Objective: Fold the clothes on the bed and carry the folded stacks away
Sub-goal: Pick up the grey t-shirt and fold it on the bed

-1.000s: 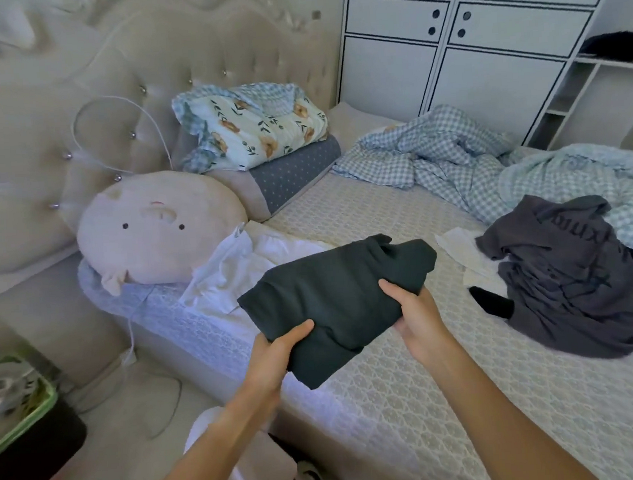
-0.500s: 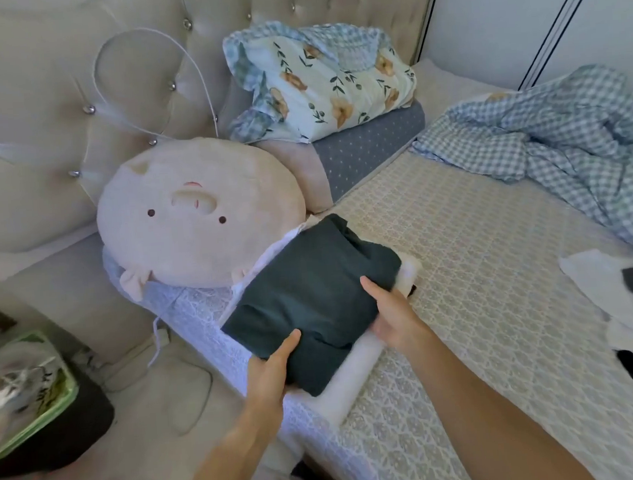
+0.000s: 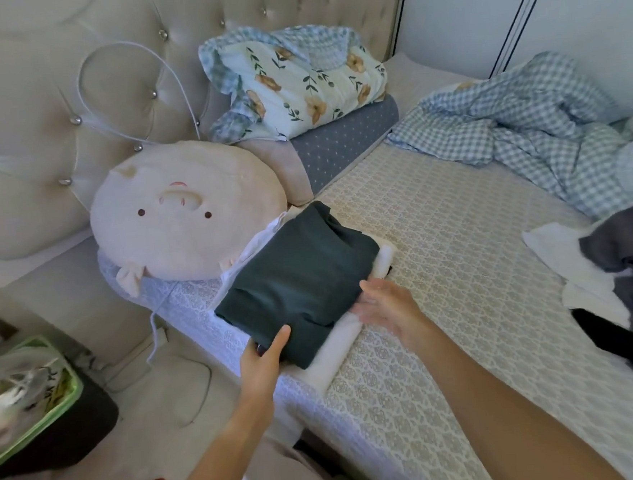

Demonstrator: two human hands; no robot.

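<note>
Now folded dark green garment [image 3: 302, 278] lying on top of folded white garment [image 3: 346, 337], near the edge of the bed [image 3: 440, 268], touching the round pig-face cushion [image 3: 186, 226] at its far-left corner. Left hand [image 3: 265, 359] at the near corner of the green piece, thumb laid on top, fingers tucked under the edge and out of sight, so gripping that corner. Right hand [image 3: 387, 304] just beside the right edge of the green piece, fingers spread and relaxed, blurred, holding nothing; contact with the cloth impossible to tell. Hands apart, one at either side of the stack.

Farther along the mattress, well apart from the stack: loose grey garment [image 3: 623, 252] heaped over a crumpled white cloth [image 3: 571, 255], with a black piece [image 3: 606, 335] below them. Rumpled blue checked blanket [image 3: 524, 127] behind those. Floral pillow [image 3: 303, 79] stacked on a grey dotted pillow [image 3: 345, 144] against the tufted headboard [image 3: 55, 108]. White cable [image 3: 126, 65] looped over the headboard. Green-rimmed tray [image 3: 38, 409] low at the left, on the floor side.
</note>
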